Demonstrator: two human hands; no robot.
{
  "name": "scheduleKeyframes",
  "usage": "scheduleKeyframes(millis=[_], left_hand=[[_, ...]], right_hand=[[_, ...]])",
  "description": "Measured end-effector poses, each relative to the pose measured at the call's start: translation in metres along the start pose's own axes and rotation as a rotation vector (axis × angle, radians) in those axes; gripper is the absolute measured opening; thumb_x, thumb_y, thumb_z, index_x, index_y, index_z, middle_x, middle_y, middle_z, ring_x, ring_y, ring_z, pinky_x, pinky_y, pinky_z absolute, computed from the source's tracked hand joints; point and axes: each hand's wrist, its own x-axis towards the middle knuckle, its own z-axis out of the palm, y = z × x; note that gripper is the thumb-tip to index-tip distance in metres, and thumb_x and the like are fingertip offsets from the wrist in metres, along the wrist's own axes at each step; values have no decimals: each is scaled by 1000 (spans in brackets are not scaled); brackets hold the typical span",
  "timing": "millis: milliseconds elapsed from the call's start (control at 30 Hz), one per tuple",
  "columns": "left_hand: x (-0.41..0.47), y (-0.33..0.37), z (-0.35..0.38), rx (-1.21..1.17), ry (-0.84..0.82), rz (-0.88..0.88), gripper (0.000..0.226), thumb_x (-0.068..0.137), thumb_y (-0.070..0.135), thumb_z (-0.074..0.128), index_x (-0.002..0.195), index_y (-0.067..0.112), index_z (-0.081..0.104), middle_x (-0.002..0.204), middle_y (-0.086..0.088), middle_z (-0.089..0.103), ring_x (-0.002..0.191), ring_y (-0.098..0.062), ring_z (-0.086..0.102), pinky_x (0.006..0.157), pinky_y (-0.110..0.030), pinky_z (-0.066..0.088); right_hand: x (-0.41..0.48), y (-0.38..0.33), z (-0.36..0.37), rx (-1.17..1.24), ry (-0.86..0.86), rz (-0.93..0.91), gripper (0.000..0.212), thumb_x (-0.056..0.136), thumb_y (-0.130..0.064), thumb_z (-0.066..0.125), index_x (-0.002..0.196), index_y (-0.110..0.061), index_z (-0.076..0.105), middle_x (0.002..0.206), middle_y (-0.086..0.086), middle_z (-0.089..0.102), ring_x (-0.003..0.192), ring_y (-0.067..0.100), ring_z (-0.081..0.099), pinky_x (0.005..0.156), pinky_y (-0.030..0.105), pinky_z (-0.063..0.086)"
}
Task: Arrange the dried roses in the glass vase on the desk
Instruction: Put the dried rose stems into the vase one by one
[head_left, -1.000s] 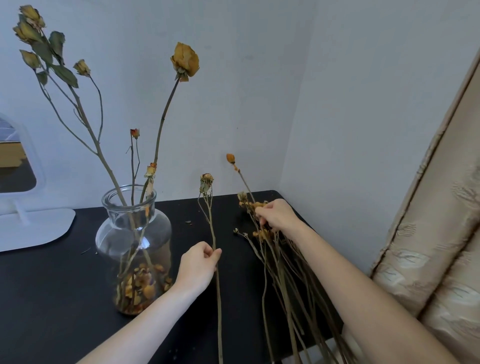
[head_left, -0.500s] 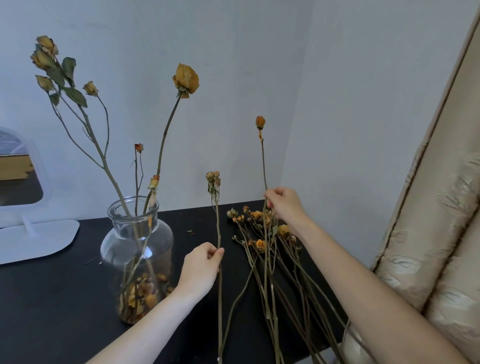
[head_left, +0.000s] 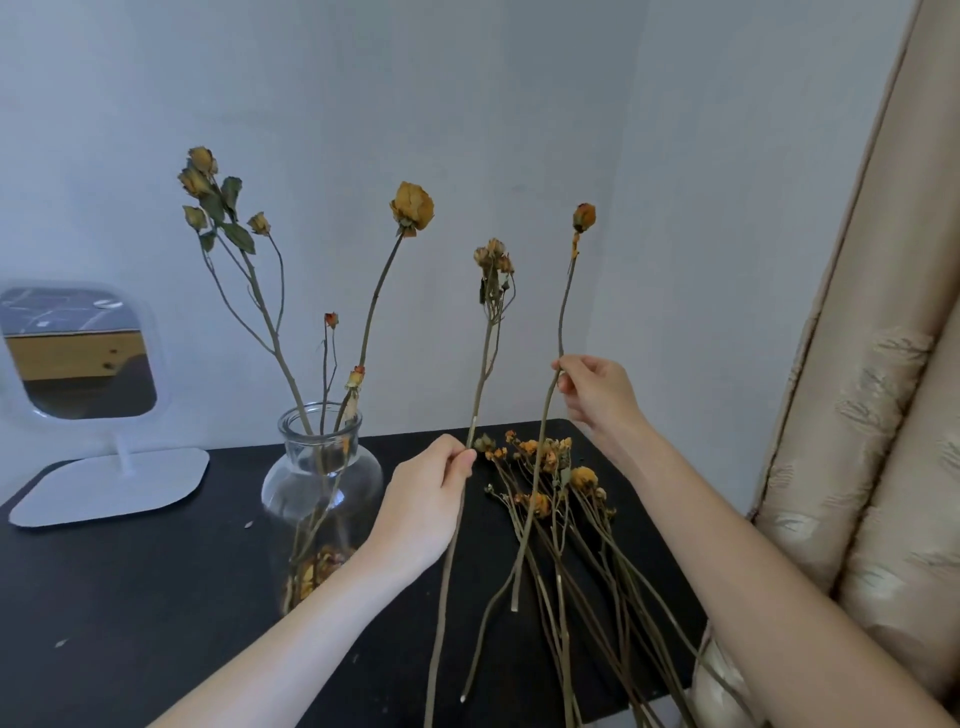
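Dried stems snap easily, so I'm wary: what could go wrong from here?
The right hand pinches a rose stem whose lower end hangs over the loose pile; it could snag them. The glass vase has a narrow neck already holding stems; pushing in the left hand's sprig might break heads.

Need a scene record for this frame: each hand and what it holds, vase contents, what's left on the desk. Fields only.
left hand: pinches a clustered-bud stem, held upright right of the vase
right hand: pinches a single-bud stem, upright over the pile
glass vase: on the desk, several stems inside, loose petals at the bottom
pile of dried roses: lying flat, right of the vase
desk: black
other: mirror far left; curtain right
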Motion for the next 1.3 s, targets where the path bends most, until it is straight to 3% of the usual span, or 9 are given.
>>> scheduleKeyframes(millis=[300,533,767,967,1133,1300], left_hand=[[2,43,-96,-75,161,160,21,95,28,40,78,25,51,49,10,40,39,-1,42,39,-13,33],[46,68,-175,-105,408,203,31,100,21,35,71,23,47,52,2,32,38,-5,30,45,-25,23],[79,81,-202,-176,628,254,27,100,19,33,76,17,45,60,0,34,45,-9,34,35,-8,30],[73,56,-189,76,633,235,21,101,21,33,87,11,46,65,9,44,58,-6,42,47,-5,33],[60,33,-175,137,544,188,21,100,22,33,90,10,46,64,12,42,58,-5,41,54,-20,32],[48,5,-160,165,435,74,22,98,22,41,92,8,57,69,1,51,65,-13,48,59,-22,37]], right_hand=[[-20,-41,25,68,-60,-130,20,91,-10,50,77,-9,63,55,0,53,34,5,32,32,15,23],[-32,-62,49,92,-67,-200,19,93,-14,49,82,-11,63,59,0,53,36,4,34,34,14,26],[-34,-87,69,216,13,-268,18,92,-12,49,80,-12,63,55,-2,52,34,4,32,35,15,27],[-36,-97,79,246,58,-324,16,91,-13,49,80,-13,60,53,-5,51,36,2,34,36,15,28],[-39,-95,84,243,44,-338,15,92,-12,49,82,-11,60,54,-5,50,36,3,33,36,15,28],[-39,-97,84,270,67,-334,13,92,-13,48,87,-10,60,53,-7,51,37,2,35,36,14,29]])
